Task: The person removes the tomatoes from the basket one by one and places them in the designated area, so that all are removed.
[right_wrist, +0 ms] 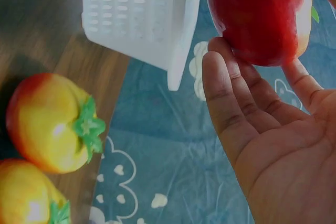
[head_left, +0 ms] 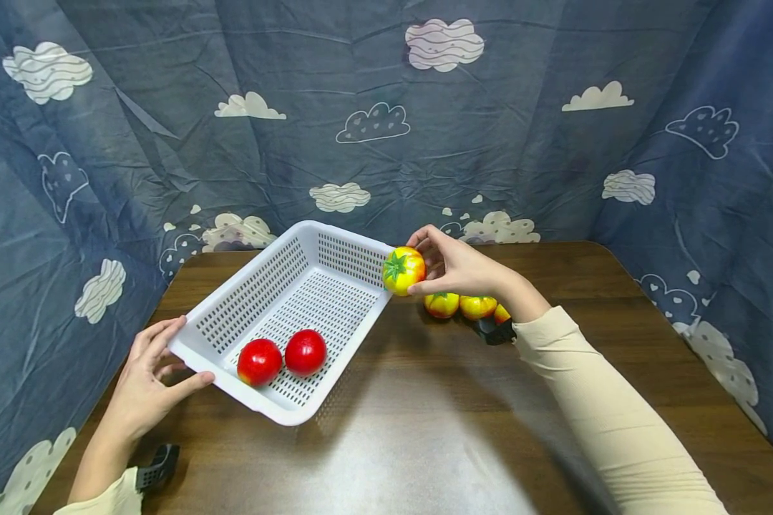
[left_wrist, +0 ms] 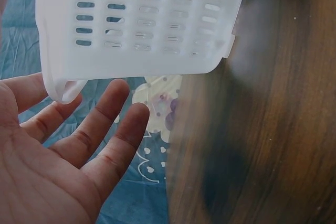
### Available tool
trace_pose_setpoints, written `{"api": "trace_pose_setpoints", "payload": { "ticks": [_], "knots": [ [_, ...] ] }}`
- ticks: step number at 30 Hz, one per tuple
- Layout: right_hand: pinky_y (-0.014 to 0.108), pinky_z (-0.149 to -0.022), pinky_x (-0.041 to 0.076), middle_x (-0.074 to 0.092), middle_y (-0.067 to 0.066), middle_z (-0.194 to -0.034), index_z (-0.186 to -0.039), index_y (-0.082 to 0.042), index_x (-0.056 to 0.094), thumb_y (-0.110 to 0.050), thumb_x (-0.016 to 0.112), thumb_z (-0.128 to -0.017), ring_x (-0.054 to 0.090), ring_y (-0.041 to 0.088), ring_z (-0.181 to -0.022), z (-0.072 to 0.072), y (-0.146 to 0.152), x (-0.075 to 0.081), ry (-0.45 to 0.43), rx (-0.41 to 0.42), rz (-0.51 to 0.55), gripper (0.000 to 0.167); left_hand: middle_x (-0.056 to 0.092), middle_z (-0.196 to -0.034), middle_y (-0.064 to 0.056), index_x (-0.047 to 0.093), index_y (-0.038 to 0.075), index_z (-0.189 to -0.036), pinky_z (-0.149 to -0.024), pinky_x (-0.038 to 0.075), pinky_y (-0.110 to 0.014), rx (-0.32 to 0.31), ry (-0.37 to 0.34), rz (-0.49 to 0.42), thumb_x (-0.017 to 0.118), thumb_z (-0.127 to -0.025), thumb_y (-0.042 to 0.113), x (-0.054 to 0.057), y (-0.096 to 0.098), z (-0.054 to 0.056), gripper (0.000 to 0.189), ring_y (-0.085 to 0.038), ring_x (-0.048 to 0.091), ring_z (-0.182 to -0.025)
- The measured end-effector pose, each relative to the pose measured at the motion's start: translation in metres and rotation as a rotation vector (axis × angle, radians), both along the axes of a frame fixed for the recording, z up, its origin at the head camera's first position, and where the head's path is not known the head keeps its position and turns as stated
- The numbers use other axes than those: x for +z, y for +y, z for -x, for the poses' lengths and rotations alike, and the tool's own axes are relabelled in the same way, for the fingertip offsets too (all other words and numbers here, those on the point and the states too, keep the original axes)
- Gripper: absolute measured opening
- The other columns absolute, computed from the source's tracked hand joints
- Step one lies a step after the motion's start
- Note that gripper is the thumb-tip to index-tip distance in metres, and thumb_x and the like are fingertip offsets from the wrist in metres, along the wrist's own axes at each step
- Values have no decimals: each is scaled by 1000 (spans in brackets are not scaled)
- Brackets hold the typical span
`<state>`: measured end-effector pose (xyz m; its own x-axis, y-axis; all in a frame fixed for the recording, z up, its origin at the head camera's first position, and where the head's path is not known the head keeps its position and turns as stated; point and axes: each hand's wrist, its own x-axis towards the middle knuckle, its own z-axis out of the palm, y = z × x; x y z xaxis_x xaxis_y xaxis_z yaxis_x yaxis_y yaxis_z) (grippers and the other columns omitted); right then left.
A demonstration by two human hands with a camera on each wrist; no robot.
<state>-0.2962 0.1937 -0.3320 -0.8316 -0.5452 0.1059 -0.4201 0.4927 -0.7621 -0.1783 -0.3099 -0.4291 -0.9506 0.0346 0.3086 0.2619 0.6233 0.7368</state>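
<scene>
My left hand point(head_left: 140, 390) grips the left end of a white perforated plastic basket point(head_left: 248, 265), its thumb along the near rim. Two round red fruits point(head_left: 260, 362) lie inside the basket toward its near end. In my right hand point(head_left: 467, 263) is a toy tomato point(head_left: 404, 271), pinched by thumb and fingers at the basket's right rim. Its green-leaved yellow top faces left in the head view; the right wrist view shows its red underside. Below the right hand, several more yellow-red tomatoes point(head_left: 441, 305) sit on the table, partly hidden by that hand and wrist.
The brown wooden table point(head_left: 419, 429) stretches beneath both arms. Behind it and along the sides hangs a blue curtain point(head_left: 361, 64) with cloud prints. Each wrist wears a black band, such as the one on the left wrist point(head_left: 157, 468).
</scene>
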Motion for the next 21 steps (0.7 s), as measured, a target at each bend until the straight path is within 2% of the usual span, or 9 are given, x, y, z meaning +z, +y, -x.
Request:
{"api": "trace_pose_setpoints", "payload": {
  "ticks": [6, 12, 15, 21],
  "knots": [
    [47, -99, 62, 64, 18, -131, -139, -7, 45, -13, 92, -84, 71, 28, -107, -8, 13, -5, 5, -24, 1, 73, 31, -156, -17, 41, 3, -164, -83, 45, 1, -10, 17, -9, 95, -77, 2, -2, -1, 0, 103, 16, 48, -106],
    [44, -102, 62, 65, 17, -134, -138, -5, 47, -13, 93, -83, 71, 28, -115, -16, 24, -12, 6, -50, -8, 72, 32, -155, -16, 42, 4, -164, -83, 46, 1, -9, 18, -7, 96, -76, 2, -1, 0, 1, 103, 17, 49, -105],
    [47, -102, 61, 67, 13, -132, -137, -7, 50, -17, 94, -82, 70, 27, -116, -20, 28, -16, 23, -61, -33, 71, 32, -155, -16, 42, 3, -164, -83, 47, 1, -9, 20, -6, 95, -77, 1, -1, 0, 1, 102, 16, 49, -106],
    [45, -88, 61, 70, 8, -124, -134, -9, 54, -23, 95, -80, 67, 22, -109, -27, 37, -25, 73, -76, -83, 68, 32, -156, -18, 41, 3, -164, -83, 46, 1, -10, 22, -2, 95, -77, 1, -1, 0, 1, 102, 16, 48, -107]
  ]
}}
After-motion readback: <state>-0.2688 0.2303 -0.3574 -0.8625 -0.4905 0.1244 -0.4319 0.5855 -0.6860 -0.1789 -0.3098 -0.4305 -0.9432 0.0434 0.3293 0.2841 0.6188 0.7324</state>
